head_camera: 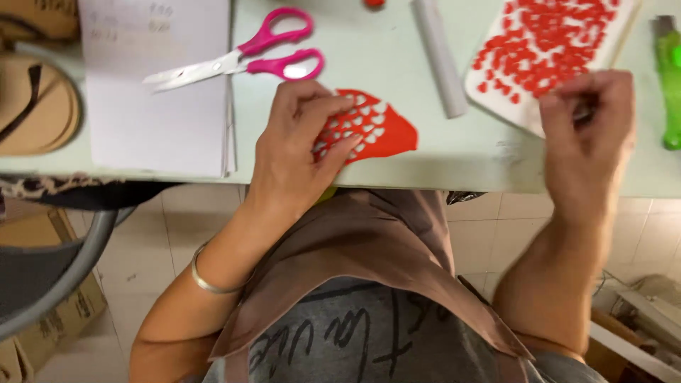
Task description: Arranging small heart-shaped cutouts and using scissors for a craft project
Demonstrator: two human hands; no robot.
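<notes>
Pale green tabletop [397, 42], items listed left to right.

Tan round object [35, 106], far left edge; partly cut off, kind unclear.

White paper stack [159, 106], flat, upper left.

Pink-handled scissors [241, 60], blades closed, lying across the paper's right edge, untouched.

Left hand [301, 149], metal bangle at the wrist, fingers spread apart and pressed flat on the red sheet [372, 128]. That sheet lies near the front edge of the tabletop, its left part riddled with small punched-out holes, its right part uncut.

Grey tube [440, 57], lying at a slant just beyond the red sheet, apart from it.

White board [496, 89], upper right, covered with many small red cut pieces [553, 35] set close together.

Right hand [585, 124], blurred, fingers curled together over the board's near corner, apparently pinched on something small and dark; what it is cannot be told.

Green tool [669, 85], far right edge, untouched.

Handling note, as a judgement: the thin sheet looks liable to shift or curl, so the flat left palm should keep even pressure close to the hole being worked. Small pieces would best be lifted one at a time and set down in a free spot on the board without brushing neighbours loose.
</notes>
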